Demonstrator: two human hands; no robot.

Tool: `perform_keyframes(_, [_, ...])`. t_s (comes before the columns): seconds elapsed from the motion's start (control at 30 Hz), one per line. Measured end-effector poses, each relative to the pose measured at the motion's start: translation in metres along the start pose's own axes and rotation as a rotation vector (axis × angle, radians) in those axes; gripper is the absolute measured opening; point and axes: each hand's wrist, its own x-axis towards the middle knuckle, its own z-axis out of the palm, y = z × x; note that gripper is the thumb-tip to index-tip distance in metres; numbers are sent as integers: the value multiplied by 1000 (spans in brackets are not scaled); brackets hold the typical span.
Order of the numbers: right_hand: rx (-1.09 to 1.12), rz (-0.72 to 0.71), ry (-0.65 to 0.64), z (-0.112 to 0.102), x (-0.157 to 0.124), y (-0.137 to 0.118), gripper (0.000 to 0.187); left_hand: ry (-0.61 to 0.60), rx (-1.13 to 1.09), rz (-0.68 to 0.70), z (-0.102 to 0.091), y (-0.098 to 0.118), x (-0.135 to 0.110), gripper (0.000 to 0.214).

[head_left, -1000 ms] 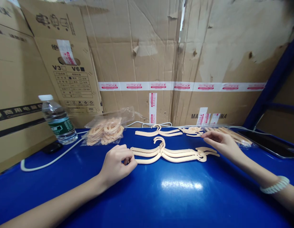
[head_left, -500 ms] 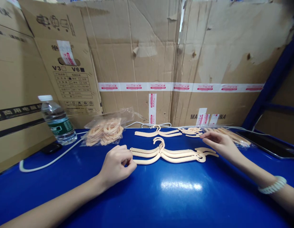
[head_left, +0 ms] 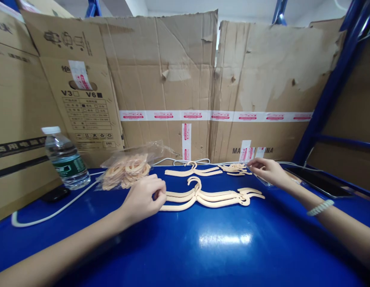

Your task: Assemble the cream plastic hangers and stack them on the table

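Observation:
A stack of cream plastic hangers [head_left: 211, 196] lies across the middle of the blue table [head_left: 202, 247]. My left hand [head_left: 143, 199] rests at the stack's left end, fingers curled and pinched on the hanger tips. My right hand [head_left: 267, 170] reaches to the far right, fingers bent over a clear bag of cream hanger parts [head_left: 292, 177], beside a small loose pile of cream pieces [head_left: 235, 168]. Behind the stack a single hanger [head_left: 193, 171] lies flat.
A clear bag of cream hook pieces [head_left: 126, 170] sits at the back left, with a water bottle [head_left: 64, 158] beside it. A white cable [head_left: 53, 213] and a dark phone [head_left: 55, 194] lie at the left. Cardboard walls [head_left: 173, 87] close the back. A dark tablet [head_left: 319, 181] lies at the right.
My right hand has moved farther back and right, away from the stack's right end. The view has tilted up. My left hand stays at the stack's left end.

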Motion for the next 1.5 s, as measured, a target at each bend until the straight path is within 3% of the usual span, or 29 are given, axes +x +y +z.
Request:
perform_keyframes(0.17, [-111,-4,-77,-3,24,6,20,-106,0,-9,7,-6,22,22])
perform_keyframes(0.47, [-347,-33,-277,17,73,8,9,-132,65,-76,43,-16,59,19])
perform_keyframes(0.67, [-420,-69,-418,33,81,5,18,-213,81,-47,60,-31,68,12])
perform_keyframes(0.87, [-425,-67,-475,41,86,4,18,-307,111,-11,67,-41,67,24])
perform_keyframes(1.2, [-308,5,-376,39,83,1,18,-356,133,-47,77,-41,77,28])
perform_keyframes(1.33, [-165,35,-205,27,81,-5,24,-349,112,-68,72,-37,79,27])
perform_keyframes(1.5, [123,34,57,-2,56,-22,34,-246,74,-111,43,-24,63,15])
